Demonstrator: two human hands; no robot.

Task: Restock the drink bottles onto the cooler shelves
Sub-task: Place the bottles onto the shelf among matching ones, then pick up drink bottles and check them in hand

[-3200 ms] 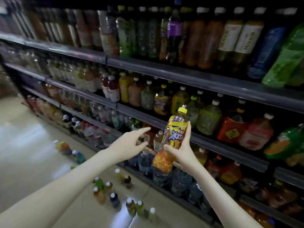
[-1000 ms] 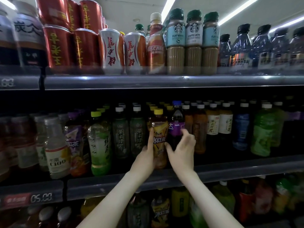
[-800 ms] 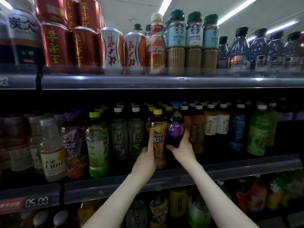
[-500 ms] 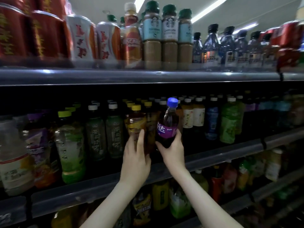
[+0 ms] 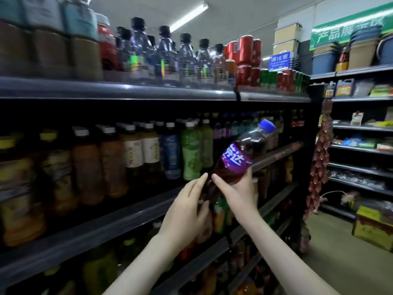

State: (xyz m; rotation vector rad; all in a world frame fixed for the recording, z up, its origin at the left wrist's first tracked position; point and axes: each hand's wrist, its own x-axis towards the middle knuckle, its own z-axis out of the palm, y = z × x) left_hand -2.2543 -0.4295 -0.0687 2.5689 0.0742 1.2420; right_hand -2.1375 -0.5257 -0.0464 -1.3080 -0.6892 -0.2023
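Half a second ago the dark, purple-labelled plastic soda bottle with a blue cap (image 5: 236, 160) stood upright against the row on the middle shelf. Now it is off the row and tilted, its cap leaning up and to the right, in the air in front of the dark metal middle shelf (image 5: 85, 228). The view has also swung to the right.

On the far left, blurred amber tea bottles with white caps (image 5: 131, 154) stand in rows on that shelf, with a frosted green bottle (image 5: 191, 154) to their right. Above them, ridged clear bottles with black caps (image 5: 165, 54) and glossy red cans (image 5: 244, 54) line the top shelf (image 5: 127, 90).

The left hand (image 5: 187, 211) has moved from the yellow-capped bottles to the soda bottle's base. Its fingers are straight and lie against the bottle's lower side, so its grip is wide. Just to its right, the right hand (image 5: 236, 194) keeps its grip wrapped round the smooth lower body below the label.

At the far right stand side shelves of packaged goods (image 5: 361, 99), with a yellow box (image 5: 374, 226) on the floor.
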